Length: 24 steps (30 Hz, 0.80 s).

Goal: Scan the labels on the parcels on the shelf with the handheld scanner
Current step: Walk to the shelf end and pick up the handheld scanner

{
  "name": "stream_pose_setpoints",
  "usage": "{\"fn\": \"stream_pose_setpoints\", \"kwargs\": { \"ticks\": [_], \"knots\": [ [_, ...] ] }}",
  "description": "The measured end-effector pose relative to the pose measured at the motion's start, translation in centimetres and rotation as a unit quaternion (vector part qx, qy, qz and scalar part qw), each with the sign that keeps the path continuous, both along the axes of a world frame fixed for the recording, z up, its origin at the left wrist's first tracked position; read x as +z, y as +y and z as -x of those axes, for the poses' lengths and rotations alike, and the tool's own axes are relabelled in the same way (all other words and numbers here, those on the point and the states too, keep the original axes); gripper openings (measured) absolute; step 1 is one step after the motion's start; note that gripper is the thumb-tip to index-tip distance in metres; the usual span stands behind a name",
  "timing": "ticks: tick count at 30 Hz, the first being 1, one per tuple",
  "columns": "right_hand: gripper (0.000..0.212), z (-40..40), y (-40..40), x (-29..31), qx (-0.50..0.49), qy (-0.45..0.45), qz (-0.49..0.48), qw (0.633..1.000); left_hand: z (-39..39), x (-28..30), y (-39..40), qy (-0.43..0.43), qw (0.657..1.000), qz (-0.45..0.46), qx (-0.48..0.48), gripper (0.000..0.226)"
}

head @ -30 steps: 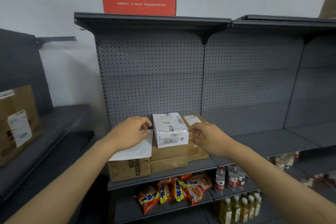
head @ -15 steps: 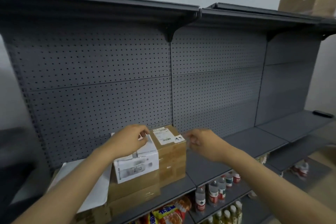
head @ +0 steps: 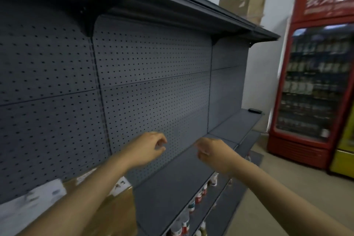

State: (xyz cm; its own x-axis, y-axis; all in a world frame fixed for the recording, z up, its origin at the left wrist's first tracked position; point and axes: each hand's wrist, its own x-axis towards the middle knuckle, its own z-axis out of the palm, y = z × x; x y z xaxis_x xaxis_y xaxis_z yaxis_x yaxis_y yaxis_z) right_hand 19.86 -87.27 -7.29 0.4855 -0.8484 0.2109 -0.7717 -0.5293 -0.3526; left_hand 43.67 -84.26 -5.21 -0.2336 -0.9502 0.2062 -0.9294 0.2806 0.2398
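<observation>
both hands, left and right, hover empty, seemingly half-curled, above shelf.

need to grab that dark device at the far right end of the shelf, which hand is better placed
Right, probably. The right hand is empty and nearer the dark device along the shelf; the left hand, also empty, hovers closer to the parcels.

The parcels at the near end of the shelf are smeared by motion blur, partly hidden behind the left forearm and cut off by the bottom edge, so their labels cannot be read. At the shelf's far end lies a small dark object, too small to identify. Below the shelf, the bottles are blurred, their print illegible.
</observation>
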Motion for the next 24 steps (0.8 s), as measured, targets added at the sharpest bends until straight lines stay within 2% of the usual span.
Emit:
{"fn": "stream_pose_setpoints", "kwargs": {
  "ticks": [7,14,24],
  "knots": [
    [0.032,6.5,-7.8,0.4,-0.165,-0.039,-0.001,0.985,6.8,0.3,-14.6,0.003,0.989,0.009,-0.145,0.024],
    [0.031,14.1,-12.4,-0.4,-0.267,-0.02,0.015,0.964,16.6,-1.9,-24.2,0.024,0.969,-0.003,-0.247,0.024],
    [0.03,27.1,-23.4,-1.1,-0.317,-0.004,0.016,0.948,31.8,-2.7,-38.4,0.009,0.951,-0.035,-0.308,0.021]
  ]
}}
